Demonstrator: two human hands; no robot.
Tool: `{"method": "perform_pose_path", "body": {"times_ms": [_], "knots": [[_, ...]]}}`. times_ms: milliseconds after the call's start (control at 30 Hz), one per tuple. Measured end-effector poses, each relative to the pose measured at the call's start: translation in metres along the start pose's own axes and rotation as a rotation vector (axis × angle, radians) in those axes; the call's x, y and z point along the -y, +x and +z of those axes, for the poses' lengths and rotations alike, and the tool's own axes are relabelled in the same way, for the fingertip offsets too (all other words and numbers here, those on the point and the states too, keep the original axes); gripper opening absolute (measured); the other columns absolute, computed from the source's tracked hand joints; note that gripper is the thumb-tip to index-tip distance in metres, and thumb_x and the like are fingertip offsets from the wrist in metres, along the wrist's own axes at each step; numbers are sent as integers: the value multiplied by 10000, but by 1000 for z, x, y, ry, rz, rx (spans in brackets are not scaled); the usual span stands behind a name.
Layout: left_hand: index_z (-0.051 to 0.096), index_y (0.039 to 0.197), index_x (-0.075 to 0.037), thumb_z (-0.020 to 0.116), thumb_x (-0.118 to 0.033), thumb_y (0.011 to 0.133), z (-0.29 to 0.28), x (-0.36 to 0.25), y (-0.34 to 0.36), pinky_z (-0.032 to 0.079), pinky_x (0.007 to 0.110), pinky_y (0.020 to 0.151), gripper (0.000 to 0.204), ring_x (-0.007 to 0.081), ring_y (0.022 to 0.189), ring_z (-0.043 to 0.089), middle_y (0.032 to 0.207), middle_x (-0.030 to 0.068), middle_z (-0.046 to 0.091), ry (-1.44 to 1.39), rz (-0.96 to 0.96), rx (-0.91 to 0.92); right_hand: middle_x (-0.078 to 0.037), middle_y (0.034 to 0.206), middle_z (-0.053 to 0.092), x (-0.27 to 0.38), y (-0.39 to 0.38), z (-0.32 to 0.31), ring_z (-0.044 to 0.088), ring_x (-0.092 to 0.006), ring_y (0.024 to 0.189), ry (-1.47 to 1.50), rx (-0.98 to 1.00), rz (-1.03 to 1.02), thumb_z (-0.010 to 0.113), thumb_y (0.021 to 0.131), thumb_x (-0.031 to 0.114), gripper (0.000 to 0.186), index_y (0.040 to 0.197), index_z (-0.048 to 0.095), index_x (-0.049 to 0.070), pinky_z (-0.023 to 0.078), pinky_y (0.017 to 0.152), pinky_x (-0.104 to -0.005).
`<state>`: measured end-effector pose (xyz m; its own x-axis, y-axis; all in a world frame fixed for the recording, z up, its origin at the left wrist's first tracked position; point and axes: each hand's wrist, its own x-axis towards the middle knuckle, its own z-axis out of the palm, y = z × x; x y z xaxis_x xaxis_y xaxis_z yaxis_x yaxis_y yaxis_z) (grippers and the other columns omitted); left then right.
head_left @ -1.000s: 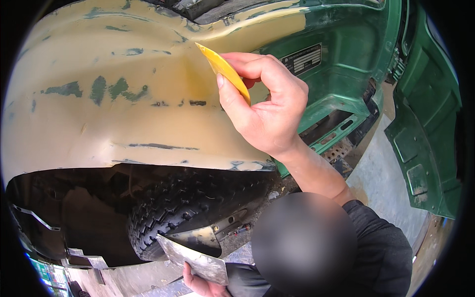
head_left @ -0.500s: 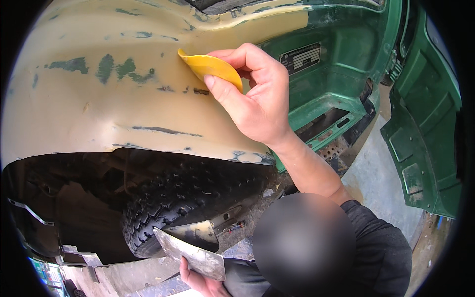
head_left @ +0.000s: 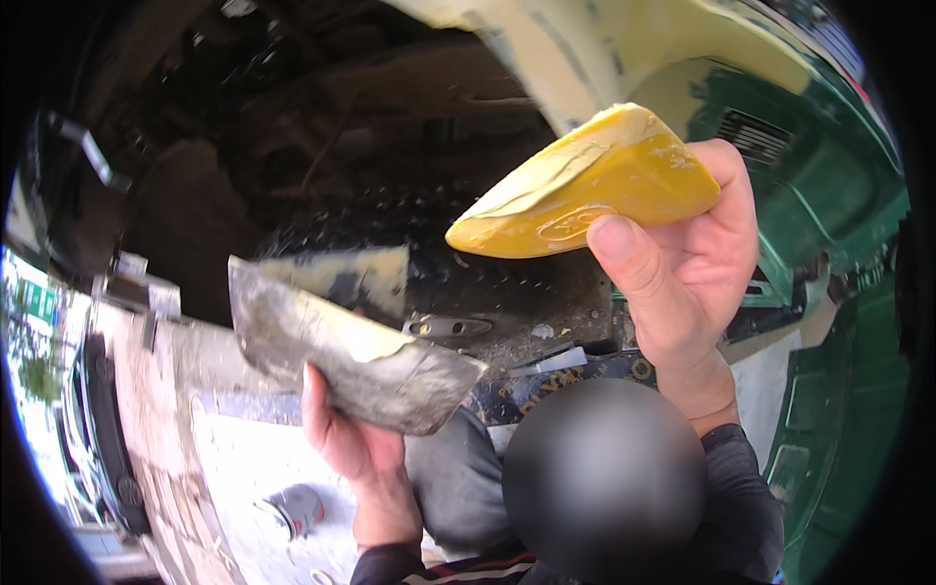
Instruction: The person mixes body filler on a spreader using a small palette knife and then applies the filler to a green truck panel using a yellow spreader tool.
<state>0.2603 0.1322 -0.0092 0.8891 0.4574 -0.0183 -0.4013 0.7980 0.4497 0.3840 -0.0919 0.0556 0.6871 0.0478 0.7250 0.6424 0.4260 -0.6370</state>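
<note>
My right hand (head_left: 697, 258) is closed on a yellow flexible filler spreader (head_left: 634, 200), thumb on its near face. Pale cream putty (head_left: 546, 175) is smeared along the spreader's upper left edge. Lower and to the left, my left hand (head_left: 356, 444) grips a grey, scuffed mixing plate (head_left: 390, 395), thumb over its near edge and the other fingers largely hidden. A patch of pale putty (head_left: 366, 336) lies on the plate's upper side. The spreader is held above and right of the plate, apart from it.
Beyond my hands are a dark wheel arch (head_left: 292, 117) and a sanded, beige-coated fender (head_left: 546, 44). Green bodywork (head_left: 829, 200) stands at right. A small can (head_left: 292, 512) sits on a white sheet at lower left. A parked car (head_left: 107, 429) shows farther left.
My right hand has drawn the spreader away from the fender, down and to the right. The left hand has raised the plate. The view has tilted lower.
</note>
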Motion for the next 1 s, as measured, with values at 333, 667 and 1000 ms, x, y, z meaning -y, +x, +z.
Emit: {"method": "perform_pose_path", "body": {"times_ms": [333,667,1000], "knots": [[527,1290,-8,518,-251,1010,18,2,2,448,390,1035,371,220,1169,586,1282,98,603,108,59,-22,-91,1004,644,-35,-24,35,627,-87,895,200,169,217,657,905,-3,235,1075,495,-16,523,791,-230],[521,1281,13,537,-241,1001,10,4,10,469,379,1010,379,222,1148,592,1259,114,605,147,77,-89,-74,981,657,-46,-34,35,636,-75,879,176,297,377,679,896,18,226,1076,548,-21,519,785,-213],[508,1302,5,531,-263,1005,3,-7,15,461,401,1024,401,245,1158,588,1280,112,596,118,67,-98,-29,902,674,-56,-23,24,628,-54,801,-165,741,438,689,866,14,160,1014,629,-5,513,707,-200]]}}
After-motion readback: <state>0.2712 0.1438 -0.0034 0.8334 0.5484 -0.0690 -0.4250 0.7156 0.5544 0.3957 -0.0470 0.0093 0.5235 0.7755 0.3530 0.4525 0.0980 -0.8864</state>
